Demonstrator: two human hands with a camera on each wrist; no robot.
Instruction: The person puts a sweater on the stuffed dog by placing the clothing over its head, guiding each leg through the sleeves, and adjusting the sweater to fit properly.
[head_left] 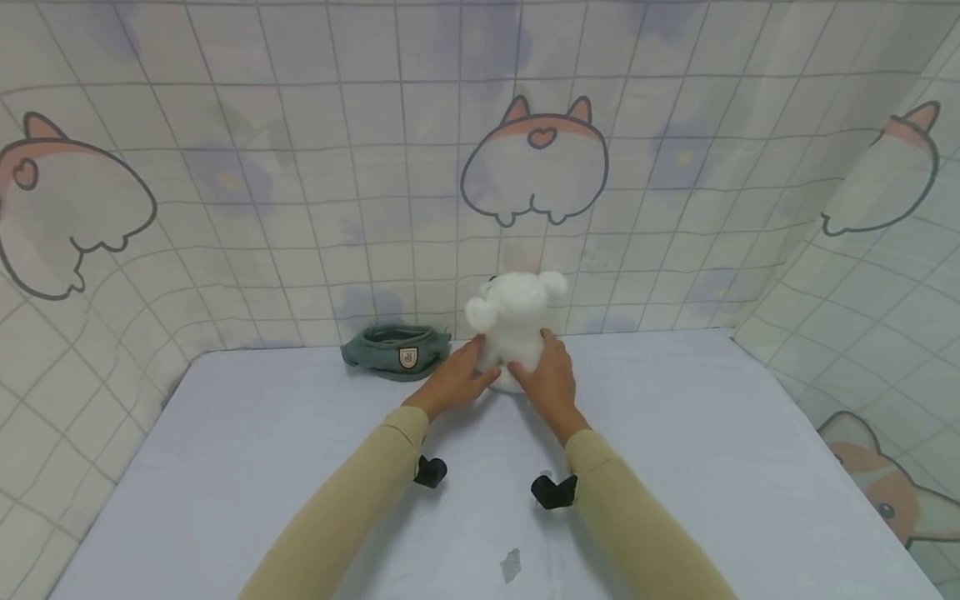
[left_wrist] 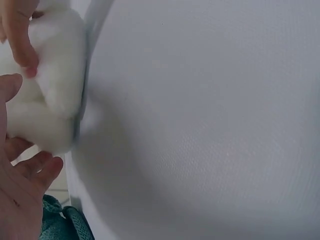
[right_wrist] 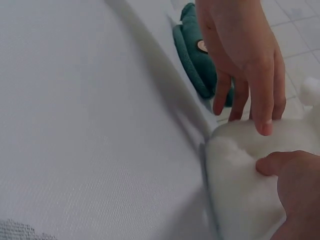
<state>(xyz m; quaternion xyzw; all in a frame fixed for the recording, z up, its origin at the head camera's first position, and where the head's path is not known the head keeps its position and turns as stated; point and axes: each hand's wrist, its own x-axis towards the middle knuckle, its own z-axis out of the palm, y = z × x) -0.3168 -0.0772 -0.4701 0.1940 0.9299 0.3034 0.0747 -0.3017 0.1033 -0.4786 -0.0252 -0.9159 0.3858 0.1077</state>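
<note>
A white plush toy with round ears sits upright at the back of the table, a dark spot showing near the top of its head. My left hand holds its left side, thumb in front and fingers round the flank. On the opposite side my right hand grips it, the thumb pressing into the soft white body. Just left of my left hand lies a teal cloth garment with a shield badge on its front.
The white table ends at a hanging curtain printed with a grid and cartoon dogs, which also runs along both sides. A grey patch marks the table near the front.
</note>
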